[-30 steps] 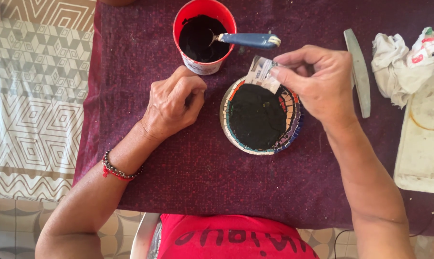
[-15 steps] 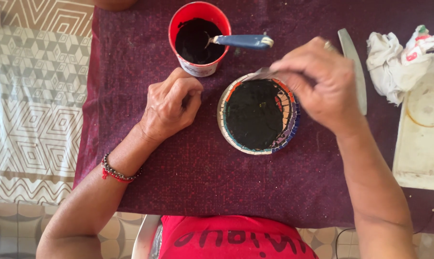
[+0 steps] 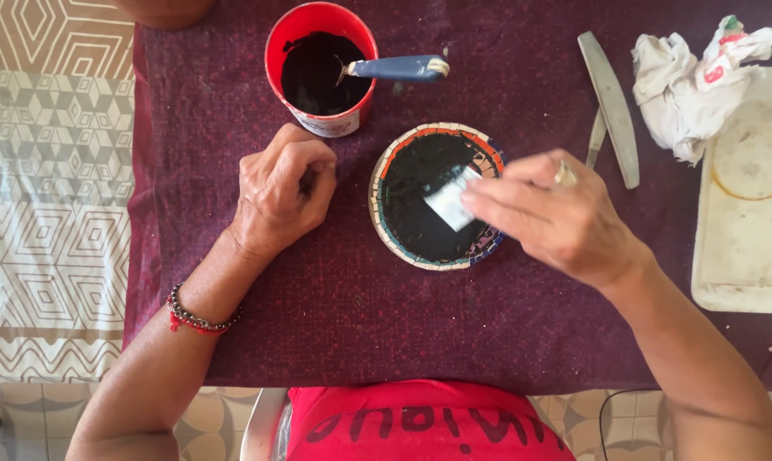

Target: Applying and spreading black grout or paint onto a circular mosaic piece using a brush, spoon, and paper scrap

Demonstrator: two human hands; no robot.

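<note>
Right hand [image 3: 565,224] pinches a small white card [image 3: 451,203] over the round black-filled mosaic dish [image 3: 429,248]; left hand [image 3: 282,195] fisted beside it, empty; red cup of black paste [image 3: 319,70] behind.

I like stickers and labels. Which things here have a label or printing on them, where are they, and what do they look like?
Red cup: top middle, round, filled with black paste, pale label near its base.
Crumpled white cloth: top right, with a small red and green printed tag.
Red shirt: bottom edge, with dark lettering.
No screens or signs.
</note>
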